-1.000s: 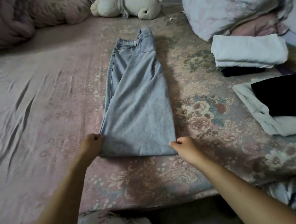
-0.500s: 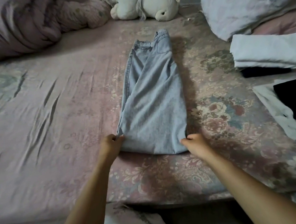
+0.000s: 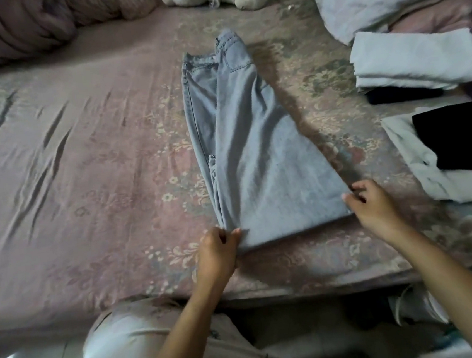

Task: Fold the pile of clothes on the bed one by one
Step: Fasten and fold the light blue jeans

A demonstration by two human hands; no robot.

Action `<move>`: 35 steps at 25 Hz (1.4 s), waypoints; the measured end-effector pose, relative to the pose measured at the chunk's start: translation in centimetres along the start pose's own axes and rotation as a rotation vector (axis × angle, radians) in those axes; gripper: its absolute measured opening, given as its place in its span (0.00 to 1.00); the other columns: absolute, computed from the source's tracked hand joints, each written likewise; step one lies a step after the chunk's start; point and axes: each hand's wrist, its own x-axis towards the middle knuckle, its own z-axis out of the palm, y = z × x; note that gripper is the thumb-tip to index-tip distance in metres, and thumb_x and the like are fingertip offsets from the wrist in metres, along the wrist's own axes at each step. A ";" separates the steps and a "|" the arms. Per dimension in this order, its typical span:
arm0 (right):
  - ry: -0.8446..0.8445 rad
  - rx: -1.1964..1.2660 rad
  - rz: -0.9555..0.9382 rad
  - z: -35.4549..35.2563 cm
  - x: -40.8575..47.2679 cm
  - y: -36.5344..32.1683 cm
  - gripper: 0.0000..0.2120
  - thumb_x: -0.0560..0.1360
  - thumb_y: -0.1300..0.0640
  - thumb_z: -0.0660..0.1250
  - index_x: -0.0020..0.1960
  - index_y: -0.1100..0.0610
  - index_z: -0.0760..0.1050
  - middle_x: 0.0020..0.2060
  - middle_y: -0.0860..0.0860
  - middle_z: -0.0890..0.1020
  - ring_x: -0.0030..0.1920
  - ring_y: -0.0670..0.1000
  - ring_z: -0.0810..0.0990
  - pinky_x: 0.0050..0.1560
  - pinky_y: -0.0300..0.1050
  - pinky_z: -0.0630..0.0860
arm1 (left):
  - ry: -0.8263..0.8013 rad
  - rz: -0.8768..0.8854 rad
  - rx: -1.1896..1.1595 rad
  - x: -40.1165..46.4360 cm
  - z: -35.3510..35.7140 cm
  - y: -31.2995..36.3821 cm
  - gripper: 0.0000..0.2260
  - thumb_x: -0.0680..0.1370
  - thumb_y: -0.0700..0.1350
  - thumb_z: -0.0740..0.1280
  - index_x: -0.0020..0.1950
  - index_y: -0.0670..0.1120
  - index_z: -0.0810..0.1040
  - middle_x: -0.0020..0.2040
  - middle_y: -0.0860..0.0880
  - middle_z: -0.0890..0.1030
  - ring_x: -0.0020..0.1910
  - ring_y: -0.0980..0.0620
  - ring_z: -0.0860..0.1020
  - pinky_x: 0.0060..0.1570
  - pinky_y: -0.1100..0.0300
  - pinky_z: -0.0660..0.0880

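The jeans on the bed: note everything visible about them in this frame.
The jeans are light blue denim, folded lengthwise leg over leg and lying flat on the floral bedsheet. The waistband, with a stitched pocket showing, points toward the far side of the bed; the wide hems lie near the front edge. The left hand pinches the near-left hem corner, and the right hand grips the right hem corner. Nothing else touches them.

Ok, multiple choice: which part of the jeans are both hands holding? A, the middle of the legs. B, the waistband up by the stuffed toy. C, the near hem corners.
C: the left hand and right hand pinch the two near corners of the jeans, while the waistband lies untouched at the far end.
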 end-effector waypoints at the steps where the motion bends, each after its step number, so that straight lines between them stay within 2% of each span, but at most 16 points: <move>1: 0.024 -0.034 -0.013 -0.6 0.4 0.4 0.17 0.78 0.58 0.64 0.63 0.64 0.70 0.55 0.61 0.78 0.53 0.60 0.77 0.51 0.50 0.71 | -0.010 0.002 0.028 -0.8 0.7 0.6 0.17 0.77 0.53 0.66 0.36 0.43 0.70 0.28 0.43 0.76 0.24 0.49 0.73 0.25 0.58 0.68; 4: 0.094 -0.250 -0.080 -2.6 1.5 1.8 0.15 0.78 0.58 0.63 0.62 0.65 0.71 0.54 0.65 0.79 0.53 0.64 0.77 0.51 0.52 0.71 | -0.215 -0.021 -0.032 -3.0 3.0 3.1 0.16 0.79 0.49 0.65 0.35 0.42 0.69 0.25 0.45 0.75 0.18 0.54 0.71 0.19 0.63 0.66; 7: 0.228 -0.448 -0.194 -5.1 3.3 2.5 0.14 0.77 0.60 0.63 0.60 0.66 0.73 0.53 0.68 0.79 0.55 0.67 0.76 0.53 0.56 0.71 | -0.476 -0.065 -0.196 -3.9 5.1 5.7 0.18 0.81 0.45 0.63 0.32 0.40 0.71 0.24 0.43 0.77 0.16 0.53 0.72 0.18 0.63 0.69; 10: 0.247 -0.677 -0.217 -6.0 4.8 3.2 0.10 0.76 0.64 0.63 0.55 0.68 0.74 0.49 0.69 0.79 0.51 0.68 0.77 0.50 0.58 0.74 | -0.704 -0.091 -0.005 -3.0 5.9 6.7 0.17 0.82 0.45 0.59 0.37 0.37 0.73 0.27 0.44 0.79 0.18 0.53 0.74 0.20 0.62 0.73; 12: 0.274 -0.808 -0.285 -4.3 4.6 3.9 0.12 0.71 0.68 0.63 0.54 0.68 0.75 0.50 0.68 0.78 0.50 0.68 0.77 0.48 0.60 0.77 | -0.598 -0.062 0.158 0.2 4.0 8.2 0.20 0.82 0.49 0.58 0.37 0.37 0.76 0.23 0.47 0.78 0.17 0.53 0.74 0.20 0.64 0.72; 13: 0.300 -0.794 -0.379 -2.8 4.4 3.7 0.18 0.71 0.68 0.64 0.60 0.68 0.73 0.56 0.68 0.76 0.55 0.68 0.76 0.52 0.61 0.76 | -0.476 -0.034 0.203 2.5 2.6 9.2 0.21 0.82 0.50 0.58 0.37 0.37 0.76 0.23 0.47 0.78 0.18 0.53 0.75 0.21 0.64 0.73; 15: 0.190 -0.647 -0.510 0.9 3.1 1.4 0.24 0.75 0.61 0.65 0.70 0.64 0.66 0.70 0.64 0.67 0.69 0.65 0.66 0.65 0.59 0.66 | -0.191 0.071 0.247 7.5 0.8 11.5 0.20 0.82 0.52 0.58 0.40 0.38 0.76 0.31 0.44 0.81 0.27 0.48 0.80 0.31 0.59 0.79; 17: -0.053 -0.533 -0.625 5.0 1.9 -1.5 0.27 0.79 0.48 0.54 0.74 0.60 0.61 0.75 0.60 0.57 0.75 0.60 0.53 0.72 0.59 0.53 | -0.016 0.174 0.213 12.5 1.3 13.1 0.16 0.81 0.51 0.58 0.46 0.39 0.75 0.42 0.42 0.81 0.40 0.43 0.80 0.43 0.54 0.77; 19: -0.208 -0.589 -0.673 8.3 1.4 -3.6 0.38 0.74 0.37 0.41 0.77 0.58 0.53 0.77 0.57 0.51 0.76 0.54 0.44 0.74 0.59 0.46 | 0.023 0.179 0.162 16.7 3.1 13.1 0.16 0.80 0.51 0.59 0.52 0.37 0.74 0.49 0.42 0.79 0.47 0.44 0.77 0.46 0.55 0.72; 20: -0.198 -0.651 -0.682 9.4 1.6 -4.1 0.41 0.72 0.36 0.42 0.76 0.60 0.55 0.76 0.58 0.55 0.76 0.54 0.48 0.73 0.61 0.51 | 0.044 0.142 0.119 18.4 4.0 12.9 0.18 0.80 0.51 0.60 0.54 0.36 0.74 0.51 0.40 0.79 0.50 0.43 0.77 0.47 0.55 0.71; 22: -0.099 -0.678 -0.686 10.6 2.5 -5.1 0.39 0.71 0.37 0.50 0.71 0.63 0.66 0.70 0.59 0.69 0.71 0.57 0.66 0.66 0.64 0.64 | 0.111 0.050 0.002 21.3 5.1 12.8 0.19 0.79 0.52 0.62 0.54 0.34 0.75 0.51 0.38 0.80 0.52 0.40 0.78 0.46 0.55 0.72; 23: -0.075 -0.666 -0.678 11.1 3.2 -5.6 0.37 0.70 0.38 0.53 0.69 0.63 0.69 0.68 0.59 0.71 0.69 0.57 0.70 0.64 0.63 0.64 | 0.129 0.018 -0.050 22.6 5.2 13.2 0.19 0.79 0.51 0.62 0.52 0.34 0.76 0.49 0.39 0.80 0.51 0.40 0.78 0.45 0.56 0.71; 24: -0.075 -0.649 -0.665 11.6 4.2 -6.3 0.36 0.69 0.39 0.54 0.69 0.63 0.69 0.68 0.59 0.72 0.69 0.57 0.70 0.64 0.62 0.64 | 0.124 -0.008 -0.100 24.1 5.3 13.9 0.17 0.79 0.51 0.62 0.50 0.36 0.77 0.47 0.41 0.80 0.51 0.41 0.79 0.44 0.57 0.71; 27: -0.049 -0.570 -0.674 13.6 7.2 -9.0 0.36 0.67 0.43 0.54 0.68 0.63 0.71 0.67 0.60 0.73 0.68 0.57 0.71 0.65 0.62 0.66 | 0.081 -0.055 -0.235 28.7 4.9 17.4 0.17 0.79 0.49 0.63 0.59 0.36 0.77 0.50 0.43 0.78 0.50 0.45 0.77 0.44 0.60 0.70; 30: -0.001 -0.559 -0.646 15.8 11.8 -11.9 0.36 0.67 0.42 0.55 0.67 0.64 0.72 0.66 0.61 0.74 0.67 0.58 0.72 0.64 0.59 0.67 | 0.049 -0.073 -0.342 34.8 4.6 19.6 0.18 0.78 0.48 0.65 0.62 0.36 0.75 0.52 0.45 0.78 0.51 0.46 0.77 0.47 0.59 0.73; 35: 0.050 -0.601 -0.509 19.1 20.5 -16.5 0.46 0.54 0.41 0.75 0.64 0.68 0.73 0.63 0.65 0.75 0.63 0.62 0.75 0.60 0.58 0.72 | 0.067 -0.107 -0.378 43.8 3.8 22.2 0.24 0.76 0.50 0.68 0.64 0.35 0.72 0.58 0.38 0.78 0.56 0.41 0.78 0.57 0.51 0.76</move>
